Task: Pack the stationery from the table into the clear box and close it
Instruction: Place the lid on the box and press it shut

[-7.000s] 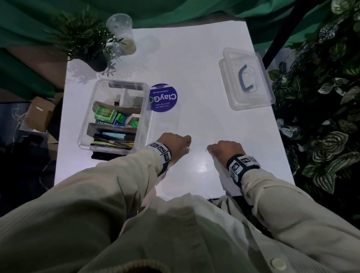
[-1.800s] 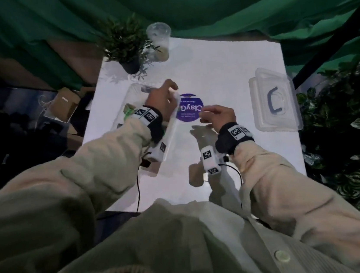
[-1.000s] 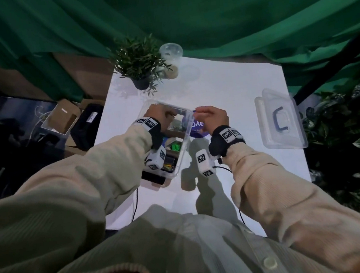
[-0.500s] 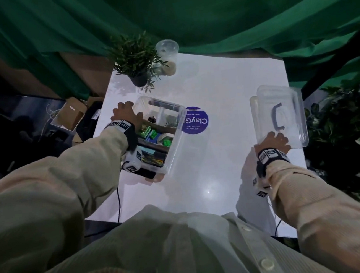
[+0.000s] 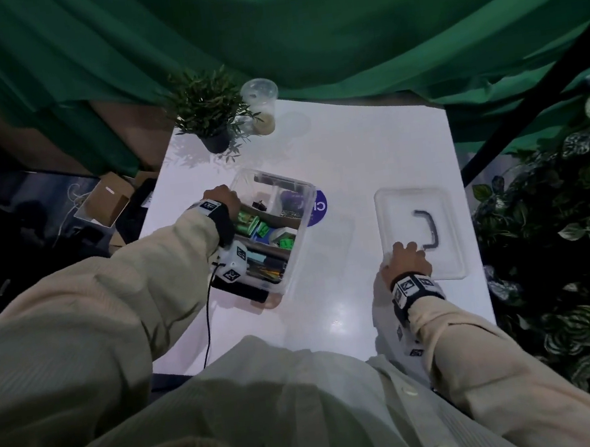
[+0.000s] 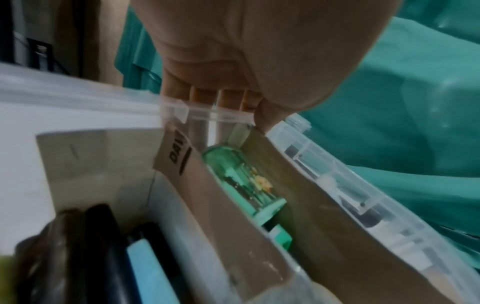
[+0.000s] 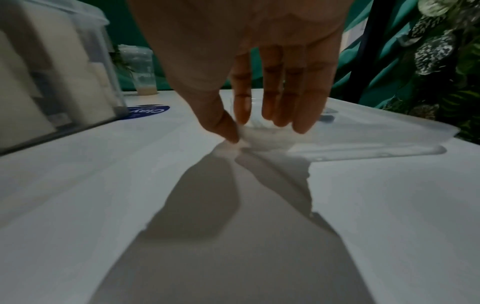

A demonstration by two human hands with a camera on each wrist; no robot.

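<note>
The left hand [image 5: 222,200] grips the rim of the clear box [image 5: 283,187], fingers outside the wall and thumb inside (stationery already fills its compartments). The right hand [image 5: 405,260] pinches the near corner of the clear lid [image 5: 447,238], which lies on the white table [image 5: 350,142], well apart from the box.

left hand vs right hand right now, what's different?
The left hand grips the far-left rim of the clear box, fingers outside the wall and thumb over the edge; the right hand pinches the near corner of the lid, thumb low and fingers on top. The box holds packed stationery and stands open; the lid lies flat on the table, apart from the box. Both hands grasp clear plastic.
</note>
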